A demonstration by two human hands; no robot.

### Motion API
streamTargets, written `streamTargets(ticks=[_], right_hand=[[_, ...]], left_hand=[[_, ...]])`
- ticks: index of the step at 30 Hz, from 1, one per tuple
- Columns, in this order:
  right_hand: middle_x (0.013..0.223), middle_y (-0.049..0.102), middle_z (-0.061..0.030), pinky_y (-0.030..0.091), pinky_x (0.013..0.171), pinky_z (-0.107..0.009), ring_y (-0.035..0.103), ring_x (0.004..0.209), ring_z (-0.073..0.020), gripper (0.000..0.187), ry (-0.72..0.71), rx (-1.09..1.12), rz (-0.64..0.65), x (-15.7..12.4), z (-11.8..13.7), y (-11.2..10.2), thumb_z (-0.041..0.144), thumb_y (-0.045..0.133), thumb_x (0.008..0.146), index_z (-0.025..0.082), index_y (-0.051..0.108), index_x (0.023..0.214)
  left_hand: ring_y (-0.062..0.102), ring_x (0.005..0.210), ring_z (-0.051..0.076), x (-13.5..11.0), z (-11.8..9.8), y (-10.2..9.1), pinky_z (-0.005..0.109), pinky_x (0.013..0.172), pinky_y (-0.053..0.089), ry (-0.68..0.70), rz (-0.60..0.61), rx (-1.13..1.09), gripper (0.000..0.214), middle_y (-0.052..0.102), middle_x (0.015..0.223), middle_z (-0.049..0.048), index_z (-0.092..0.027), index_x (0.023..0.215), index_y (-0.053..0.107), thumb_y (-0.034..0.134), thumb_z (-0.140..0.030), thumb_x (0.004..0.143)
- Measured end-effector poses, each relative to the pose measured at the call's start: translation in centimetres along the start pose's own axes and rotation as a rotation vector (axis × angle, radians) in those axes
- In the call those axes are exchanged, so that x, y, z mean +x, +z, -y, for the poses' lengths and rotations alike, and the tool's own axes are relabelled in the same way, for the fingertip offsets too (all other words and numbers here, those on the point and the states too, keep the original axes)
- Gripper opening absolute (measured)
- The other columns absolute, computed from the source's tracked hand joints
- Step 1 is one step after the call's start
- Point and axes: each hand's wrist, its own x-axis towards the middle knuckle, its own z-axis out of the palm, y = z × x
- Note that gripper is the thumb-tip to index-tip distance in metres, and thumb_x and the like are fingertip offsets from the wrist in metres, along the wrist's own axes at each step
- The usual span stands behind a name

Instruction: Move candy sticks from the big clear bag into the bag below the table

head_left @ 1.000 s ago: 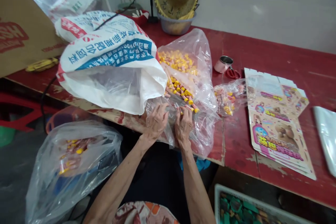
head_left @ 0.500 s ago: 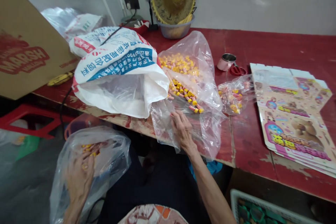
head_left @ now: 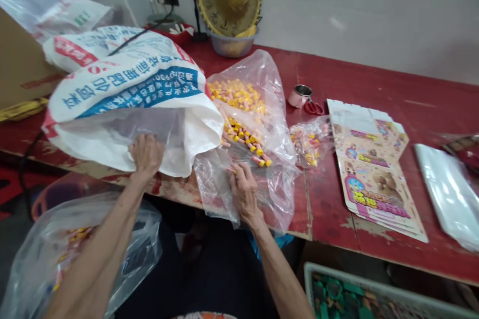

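At the mouth of a white printed woven sack (head_left: 202, 132) is my left hand (head_left: 147, 153). Its fingers are curled, and their tips and anything in them are hidden. My right hand (head_left: 245, 192) rests over the front of a clear plastic bag (head_left: 279, 194), fingers bent, with a small pink piece with a yellow end (head_left: 234, 171) showing at the fingertips. Many similar yellow-ended pieces (head_left: 245, 137) lie heaped in that bag. Below my left forearm, another clear bag (head_left: 138, 239) by my lap holds more of them.
A small knotted bag of pieces (head_left: 309, 144), a pink metal mug (head_left: 299, 95) and red-handled scissors (head_left: 313, 107) sit to the right. Beyond are flat printed cartons (head_left: 377, 174) and clear plastic sleeves (head_left: 445, 189). A crate (head_left: 374, 284) stands below the table edge.
My left hand has left the bag by my lap and moved up to the sack's mouth. My right hand stays at the clear bag. The view has turned rightward.
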Motion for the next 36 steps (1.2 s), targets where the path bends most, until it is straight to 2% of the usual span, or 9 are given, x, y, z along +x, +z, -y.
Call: streamTargets(ticks=[4, 7, 10, 14, 17, 21, 25, 29, 36], right_hand=[[0.151, 0.059, -0.0196, 0.050, 0.123, -0.054, 0.055, 0.148, -0.0297, 0.048, 0.132, -0.058, -0.279, 0.5, -0.7, -0.5, 0.019, 0.037, 0.114, 0.021, 0.062, 0.154], [0.156, 0.055, -0.0219, 0.049, 0.121, -0.059, 0.052, 0.150, -0.0342, 0.054, 0.244, -0.122, -0.207, 1.1, -1.7, -0.3, 0.017, 0.037, 0.109, 0.020, 0.059, 0.158], [0.154, 0.057, -0.0219, 0.052, 0.118, -0.057, 0.057, 0.144, -0.0346, 0.055, 0.289, -0.137, -0.156, 1.6, -2.6, 0.0, 0.015, 0.037, 0.105, 0.019, 0.062, 0.154], [0.150, 0.059, -0.0206, 0.054, 0.116, -0.048, 0.060, 0.142, -0.0299, 0.047, 0.228, -0.121, -0.287, 1.7, -3.0, -0.2, 0.019, 0.038, 0.109, 0.019, 0.067, 0.146], [0.153, 0.060, -0.0175, 0.052, 0.119, -0.046, 0.058, 0.145, -0.0283, 0.048, 0.106, -0.129, -0.185, 1.5, -2.9, -0.3, 0.018, 0.038, 0.110, 0.021, 0.066, 0.149], [0.144, 0.068, -0.0145, 0.054, 0.111, -0.043, 0.067, 0.126, -0.0271, 0.044, 0.042, -0.135, 0.056, 1.5, -2.9, 0.2, 0.016, 0.041, 0.109, 0.023, 0.071, 0.141], [0.122, 0.074, -0.0124, 0.057, 0.104, -0.043, 0.068, 0.114, -0.0262, 0.032, 0.120, 0.038, -0.168, 1.6, -2.7, 0.2, 0.035, 0.043, 0.116, 0.021, 0.070, 0.128], [0.126, 0.072, -0.0131, 0.057, 0.105, -0.046, 0.069, 0.116, -0.0263, 0.033, 0.211, 0.184, -0.409, 1.3, -2.1, -0.6, 0.046, 0.046, 0.117, 0.023, 0.066, 0.130], [0.125, 0.073, -0.0123, 0.057, 0.107, -0.047, 0.068, 0.120, -0.0275, 0.030, 0.247, 0.215, -0.378, 1.0, -1.7, -1.4, 0.045, 0.051, 0.115, 0.023, 0.069, 0.126]], left_hand=[[0.062, 0.135, 0.042, 0.3, 1.5, -0.7, 0.067, 0.116, 0.045, 0.036, 0.007, -0.001, 0.023, 0.070, 0.121, 0.0174, -0.020, 0.110, 0.072, 0.053, -0.030, 0.102], [0.063, 0.136, 0.037, -0.8, 1.1, -2.9, 0.064, 0.109, 0.051, 0.017, -0.108, -0.080, 0.034, 0.072, 0.120, 0.0104, -0.022, 0.117, 0.073, 0.046, -0.042, 0.110], [0.066, 0.131, 0.032, -2.7, -1.3, -5.4, 0.058, 0.099, 0.054, 0.038, -0.256, -0.234, 0.044, 0.071, 0.123, 0.0073, -0.020, 0.124, 0.071, 0.037, -0.047, 0.116], [0.069, 0.113, 0.024, -6.2, -6.8, -6.6, 0.048, 0.105, 0.056, 0.190, -0.322, -0.447, 0.042, 0.073, 0.110, 0.0080, -0.015, 0.123, 0.072, 0.043, -0.044, 0.117], [0.070, 0.110, 0.022, -8.6, -10.1, -4.0, 0.038, 0.103, 0.058, 0.350, -0.199, -0.591, 0.033, 0.074, 0.111, 0.0078, -0.019, 0.120, 0.073, 0.048, -0.041, 0.117], [0.071, 0.105, 0.023, -9.9, -11.1, 1.8, 0.037, 0.098, 0.058, 0.395, 0.041, -0.612, 0.024, 0.075, 0.109, 0.0087, -0.020, 0.114, 0.071, 0.049, -0.030, 0.114], [0.072, 0.097, 0.025, -8.7, -11.1, 4.1, 0.038, 0.092, 0.059, 0.241, 0.094, -0.561, 0.020, 0.076, 0.101, 0.0083, -0.021, 0.107, 0.070, 0.052, -0.027, 0.110], [0.073, 0.107, 0.022, -7.3, -13.6, 4.1, 0.035, 0.098, 0.059, 0.345, 0.080, -0.632, 0.024, 0.076, 0.117, 0.0083, -0.021, 0.122, 0.070, 0.049, -0.031, 0.114], [0.059, 0.145, 0.032, -7.8, -16.6, 7.0, 0.051, 0.126, 0.048, 0.504, 0.168, -0.520, 0.034, 0.063, 0.152, 0.0154, -0.021, 0.139, 0.070, 0.059, -0.022, 0.106]])
